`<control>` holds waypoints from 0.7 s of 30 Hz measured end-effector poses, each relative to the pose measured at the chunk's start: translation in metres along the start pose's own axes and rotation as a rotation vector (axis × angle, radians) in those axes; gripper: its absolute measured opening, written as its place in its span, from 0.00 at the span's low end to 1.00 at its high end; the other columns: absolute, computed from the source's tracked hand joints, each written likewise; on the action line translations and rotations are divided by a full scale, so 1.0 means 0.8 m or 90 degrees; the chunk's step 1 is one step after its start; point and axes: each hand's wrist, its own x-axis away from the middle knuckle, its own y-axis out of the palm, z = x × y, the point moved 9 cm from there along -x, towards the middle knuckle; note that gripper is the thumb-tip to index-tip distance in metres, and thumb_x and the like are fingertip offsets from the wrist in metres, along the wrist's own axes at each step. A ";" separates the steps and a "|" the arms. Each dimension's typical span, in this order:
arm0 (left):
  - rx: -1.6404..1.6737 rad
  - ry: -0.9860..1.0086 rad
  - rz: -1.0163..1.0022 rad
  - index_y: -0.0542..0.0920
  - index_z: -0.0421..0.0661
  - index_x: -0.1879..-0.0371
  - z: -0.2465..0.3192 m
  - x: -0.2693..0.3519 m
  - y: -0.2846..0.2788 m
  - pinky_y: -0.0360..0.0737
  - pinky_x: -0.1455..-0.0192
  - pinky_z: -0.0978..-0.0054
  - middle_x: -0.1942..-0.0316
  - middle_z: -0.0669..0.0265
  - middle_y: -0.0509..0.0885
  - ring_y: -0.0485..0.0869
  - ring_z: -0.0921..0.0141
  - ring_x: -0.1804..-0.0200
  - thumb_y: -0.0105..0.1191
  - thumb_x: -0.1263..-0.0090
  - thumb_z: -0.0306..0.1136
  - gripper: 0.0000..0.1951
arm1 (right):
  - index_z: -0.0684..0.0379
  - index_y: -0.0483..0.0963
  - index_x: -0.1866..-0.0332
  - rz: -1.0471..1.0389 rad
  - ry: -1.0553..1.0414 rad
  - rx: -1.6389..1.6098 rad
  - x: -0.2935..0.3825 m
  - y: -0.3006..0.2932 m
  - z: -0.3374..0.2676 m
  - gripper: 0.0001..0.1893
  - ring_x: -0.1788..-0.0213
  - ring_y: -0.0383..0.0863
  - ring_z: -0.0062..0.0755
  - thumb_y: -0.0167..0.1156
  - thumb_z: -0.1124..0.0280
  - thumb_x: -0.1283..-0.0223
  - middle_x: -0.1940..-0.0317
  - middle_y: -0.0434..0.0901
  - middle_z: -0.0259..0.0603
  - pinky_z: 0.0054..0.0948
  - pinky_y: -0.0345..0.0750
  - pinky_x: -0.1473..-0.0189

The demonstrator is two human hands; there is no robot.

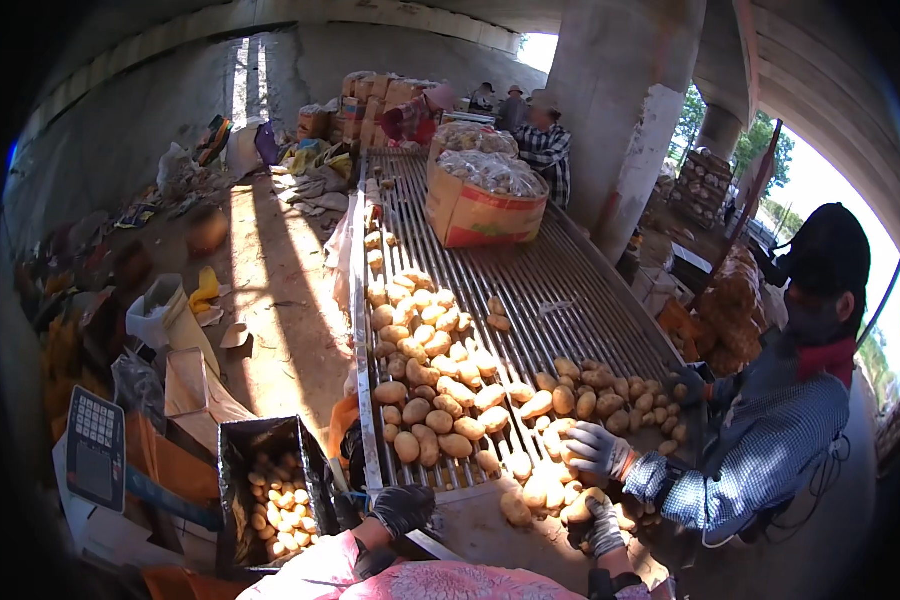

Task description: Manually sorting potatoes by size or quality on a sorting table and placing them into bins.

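Note:
Potatoes (439,367) lie spread over the near end of a metal roller table (495,262) and onto a flat plate (472,517) at its edge. In a dark striped glove, my left hand (405,510) rests near the table's front left corner; its fingers are bent, and whether it grips anything does not show. My right hand (606,529), in a striped glove, has its fingers on a potato (581,506) at the heap's near edge. Just beyond it a co-worker's gloved hand (596,448) touches other potatoes. Left of my left hand stands a black-lined box (229,480) with small potatoes (281,510) inside.
A digital scale display (96,450) stands at the left. A cardboard box of bagged potatoes (487,214) sits farther up the rollers. One co-worker (765,420) leans in from the right; others work at the far end. Cartons and sacks litter the ground at left.

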 end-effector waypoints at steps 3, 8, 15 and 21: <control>-0.008 -0.069 -0.047 0.76 0.47 0.74 -0.017 0.003 0.015 0.75 0.72 0.58 0.78 0.58 0.78 0.79 0.55 0.74 0.51 0.41 0.40 0.09 | 0.56 0.65 0.46 0.008 -0.017 -0.033 0.024 0.028 -0.017 0.20 0.69 0.79 0.43 0.58 0.69 0.44 0.62 0.76 0.44 0.38 0.83 0.71; 0.000 -0.029 -0.015 0.76 0.47 0.75 -0.009 -0.001 0.005 0.76 0.76 0.57 0.80 0.58 0.80 0.81 0.56 0.75 0.47 0.40 0.36 0.08 | 0.57 0.65 0.45 -0.016 -0.016 -0.022 0.020 0.025 -0.014 0.21 0.63 0.79 0.43 0.59 0.70 0.44 0.60 0.76 0.45 0.39 0.82 0.64; 0.014 -0.072 -0.051 0.76 0.47 0.76 -0.017 0.001 0.020 0.76 0.70 0.58 0.77 0.58 0.78 0.80 0.55 0.73 0.51 0.41 0.40 0.09 | 0.56 0.64 0.43 0.018 -0.021 -0.016 0.017 0.015 -0.012 0.23 0.60 0.78 0.42 0.60 0.70 0.46 0.57 0.75 0.42 0.37 0.81 0.59; -0.030 -0.052 -0.092 0.76 0.47 0.74 -0.001 0.008 0.020 0.77 0.73 0.56 0.77 0.57 0.80 0.82 0.56 0.74 0.47 0.40 0.37 0.08 | 0.56 0.64 0.44 0.023 0.006 -0.015 0.033 0.014 -0.013 0.23 0.62 0.79 0.43 0.60 0.69 0.46 0.58 0.75 0.43 0.37 0.82 0.65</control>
